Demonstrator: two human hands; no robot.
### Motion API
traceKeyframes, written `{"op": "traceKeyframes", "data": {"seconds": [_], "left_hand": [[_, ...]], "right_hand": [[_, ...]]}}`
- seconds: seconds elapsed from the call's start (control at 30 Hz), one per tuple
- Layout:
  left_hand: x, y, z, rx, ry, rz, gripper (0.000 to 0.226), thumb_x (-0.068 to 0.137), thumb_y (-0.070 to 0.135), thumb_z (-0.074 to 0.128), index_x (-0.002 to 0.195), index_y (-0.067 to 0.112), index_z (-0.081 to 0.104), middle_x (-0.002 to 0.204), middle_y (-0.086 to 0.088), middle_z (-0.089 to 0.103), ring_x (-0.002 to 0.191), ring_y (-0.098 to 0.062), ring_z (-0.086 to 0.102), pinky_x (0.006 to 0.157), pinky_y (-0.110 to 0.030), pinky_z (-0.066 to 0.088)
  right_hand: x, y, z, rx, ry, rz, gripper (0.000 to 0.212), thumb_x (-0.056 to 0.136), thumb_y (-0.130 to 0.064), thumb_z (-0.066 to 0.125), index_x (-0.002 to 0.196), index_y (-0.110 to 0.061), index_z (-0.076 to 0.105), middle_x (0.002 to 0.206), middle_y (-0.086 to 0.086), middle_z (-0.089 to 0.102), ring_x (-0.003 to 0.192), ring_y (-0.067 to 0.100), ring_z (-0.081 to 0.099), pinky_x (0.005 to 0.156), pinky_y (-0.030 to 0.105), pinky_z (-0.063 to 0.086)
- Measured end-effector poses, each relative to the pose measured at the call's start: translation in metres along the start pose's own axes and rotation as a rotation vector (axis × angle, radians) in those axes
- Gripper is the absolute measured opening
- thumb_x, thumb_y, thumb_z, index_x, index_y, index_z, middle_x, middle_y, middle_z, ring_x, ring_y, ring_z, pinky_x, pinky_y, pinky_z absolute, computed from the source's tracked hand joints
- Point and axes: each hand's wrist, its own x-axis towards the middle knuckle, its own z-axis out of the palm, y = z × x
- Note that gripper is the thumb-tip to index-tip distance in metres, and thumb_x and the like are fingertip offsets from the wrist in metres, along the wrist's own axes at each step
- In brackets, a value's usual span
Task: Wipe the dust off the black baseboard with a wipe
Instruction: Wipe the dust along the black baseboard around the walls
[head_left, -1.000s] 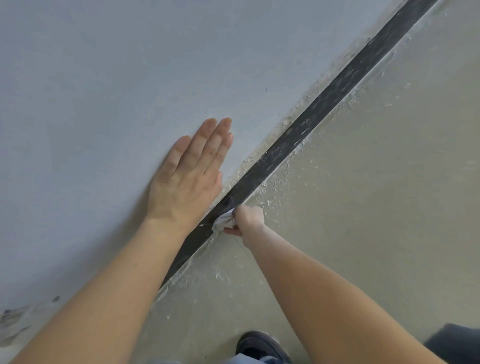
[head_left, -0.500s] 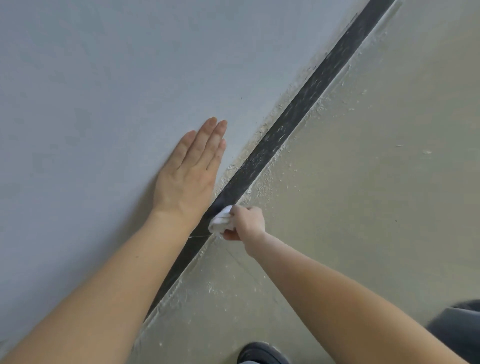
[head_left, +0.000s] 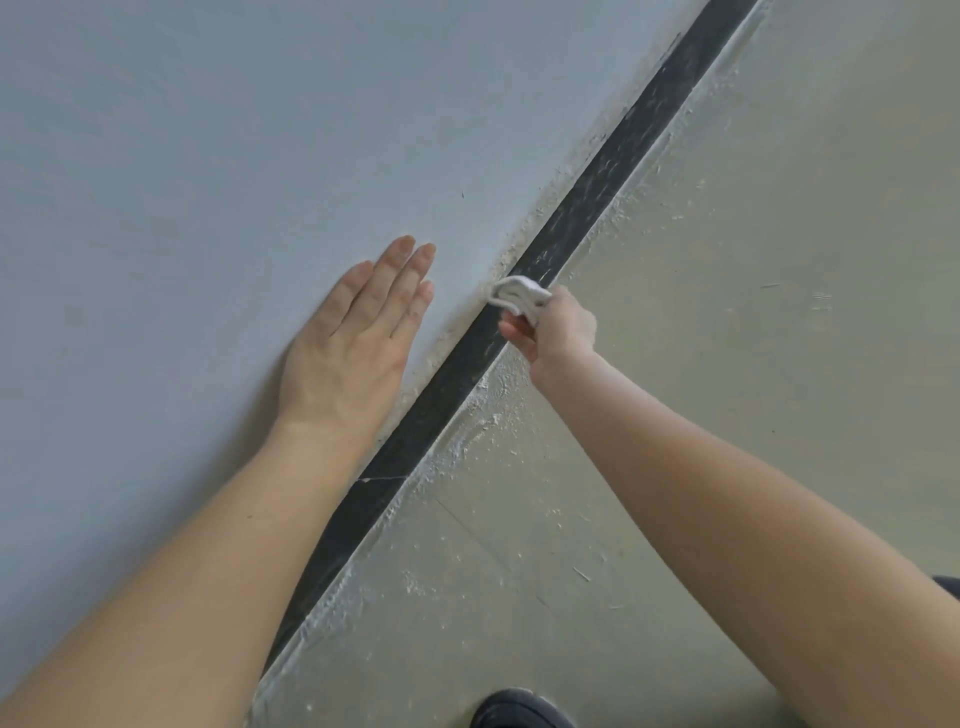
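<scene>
The black baseboard (head_left: 447, 387) runs diagonally from bottom left to top right between wall and floor. It looks dark near me and is streaked with pale dust farther up. My right hand (head_left: 558, 325) is shut on a crumpled white wipe (head_left: 519, 293), which presses against the baseboard near its middle. My left hand (head_left: 356, 338) lies flat on the wall with fingers together and straight, a little left of the baseboard and holding nothing.
The pale grey wall (head_left: 208, 156) fills the left side. The beige floor (head_left: 753, 260) on the right has white crumbs and plaster specks along the baseboard's foot. The toe of a dark shoe (head_left: 519, 712) shows at the bottom edge.
My right hand has slid the wipe up along the baseboard, away from me, past my left hand's fingertips. My left hand stays flat on the wall.
</scene>
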Motion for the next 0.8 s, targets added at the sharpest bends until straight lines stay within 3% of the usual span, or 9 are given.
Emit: {"op": "traceKeyframes", "data": {"seconds": [0.07, 0.17, 0.27, 0.37, 0.4, 0.5, 0.57, 0.7, 0.8], "left_hand": [[0.001, 0.001, 0.001, -0.005, 0.025, -0.013, 0.065, 0.083, -0.003, -0.012, 0.147, 0.01, -0.018, 0.153, -0.01, -0.025, 0.139, -0.025, -0.023, 0.104, -0.045, -0.024], [0.003, 0.002, 0.002, -0.014, 0.051, -0.033, 0.062, 0.09, 0.006, 0.005, 0.148, 0.011, -0.016, 0.154, -0.01, -0.023, 0.14, -0.024, -0.02, 0.106, -0.045, -0.022], [0.003, 0.004, 0.003, 0.017, 0.077, -0.037, 0.061, 0.09, 0.004, 0.003, 0.148, 0.01, -0.014, 0.154, -0.011, -0.022, 0.139, -0.025, -0.021, 0.106, -0.045, -0.021], [0.002, 0.004, 0.003, 0.044, 0.073, -0.045, 0.064, 0.086, -0.002, -0.012, 0.148, 0.01, -0.013, 0.155, -0.011, -0.02, 0.141, -0.025, -0.017, 0.107, -0.045, -0.019], [0.002, 0.004, 0.003, 0.04, 0.073, -0.047, 0.064, 0.086, -0.001, -0.011, 0.149, 0.01, -0.012, 0.155, -0.011, -0.02, 0.142, -0.025, -0.016, 0.108, -0.045, -0.019], [0.0, 0.004, 0.004, 0.017, 0.072, -0.044, 0.063, 0.087, 0.004, -0.004, 0.149, 0.01, -0.012, 0.155, -0.011, -0.021, 0.143, -0.025, -0.016, 0.108, -0.044, -0.019], [0.0, 0.003, 0.004, 0.021, 0.057, -0.041, 0.064, 0.085, -0.001, -0.012, 0.148, 0.01, -0.013, 0.154, -0.012, -0.022, 0.142, -0.027, -0.018, 0.109, -0.043, -0.019], [-0.001, 0.002, 0.004, 0.013, 0.031, -0.04, 0.067, 0.082, -0.006, -0.02, 0.148, 0.009, -0.015, 0.154, -0.012, -0.024, 0.137, -0.032, -0.024, 0.109, -0.043, -0.021], [0.0, 0.002, 0.003, -0.008, 0.034, -0.043, 0.064, 0.085, -0.003, -0.014, 0.147, 0.009, -0.016, 0.153, -0.012, -0.024, 0.138, -0.031, -0.024, 0.108, -0.043, -0.022]], "right_hand": [[0.004, 0.002, -0.009, -0.074, 0.139, -0.08, 0.022, 0.093, -0.019, 0.046, 0.093, -0.001, 0.058, 0.063, 0.011, 0.058, 0.039, 0.016, 0.05, 0.041, 0.023, 0.047], [0.003, 0.041, -0.018, -0.434, 0.082, 0.006, 0.024, 0.09, -0.016, 0.048, 0.104, 0.001, 0.058, 0.063, 0.009, 0.056, 0.035, 0.015, 0.05, 0.034, 0.022, 0.044], [-0.011, 0.087, -0.02, -0.524, -0.144, 0.257, 0.019, 0.089, -0.007, 0.05, 0.105, 0.002, 0.055, 0.075, 0.014, 0.061, 0.055, 0.026, 0.064, 0.059, 0.037, 0.06], [-0.006, 0.098, -0.01, -0.466, -0.233, 0.329, 0.013, 0.09, 0.0, 0.047, 0.101, 0.001, 0.054, 0.081, 0.017, 0.061, 0.067, 0.027, 0.063, 0.079, 0.044, 0.058], [0.002, 0.092, -0.007, -0.466, -0.235, 0.311, 0.013, 0.09, 0.0, 0.045, 0.101, 0.001, 0.054, 0.089, 0.018, 0.062, 0.07, 0.026, 0.062, 0.077, 0.041, 0.059], [0.027, 0.056, -0.001, -0.459, -0.15, 0.184, 0.029, 0.092, -0.004, 0.042, 0.12, -0.002, 0.05, 0.127, 0.021, 0.055, 0.074, 0.022, 0.057, 0.052, 0.027, 0.058], [0.038, 0.029, -0.001, -0.426, -0.094, 0.101, 0.039, 0.093, -0.004, 0.041, 0.131, 0.001, 0.044, 0.134, 0.021, 0.05, 0.071, 0.021, 0.054, 0.044, 0.024, 0.056], [0.052, -0.017, -0.013, -0.254, 0.002, -0.034, 0.042, 0.092, -0.004, 0.044, 0.133, 0.001, 0.043, 0.13, 0.02, 0.052, 0.068, 0.02, 0.058, 0.056, 0.028, 0.06], [0.049, -0.036, -0.025, -0.192, 0.233, -0.148, 0.023, 0.091, -0.02, 0.049, 0.104, -0.003, 0.056, 0.099, 0.012, 0.063, 0.061, 0.024, 0.066, 0.066, 0.035, 0.06]]}}
